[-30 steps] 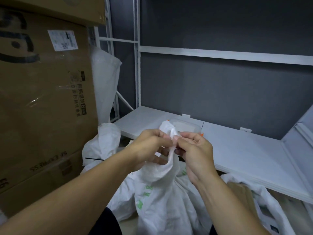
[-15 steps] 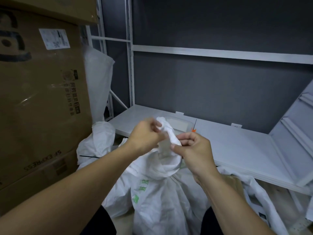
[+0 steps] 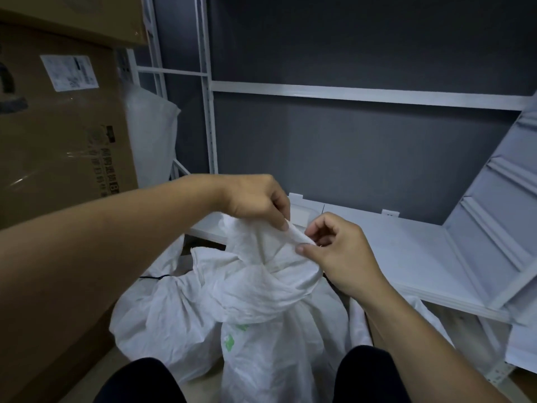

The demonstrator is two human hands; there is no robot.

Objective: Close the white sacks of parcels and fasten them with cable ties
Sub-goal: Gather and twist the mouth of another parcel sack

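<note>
Before 1 white shelf [image 3: 406, 251], left hand [image 3: 255, 199] and right hand [image 3: 340, 257] pinch the gathered mouth of 1 white sack [image 3: 261, 286].

head-worn view, down-forward (close) over hands [image 3: 290, 225]

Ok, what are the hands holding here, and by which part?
Both hold the white sack by its bunched mouth: the left hand pinches the top fold from above, and the right hand pinches the fold's end beside it.
</note>
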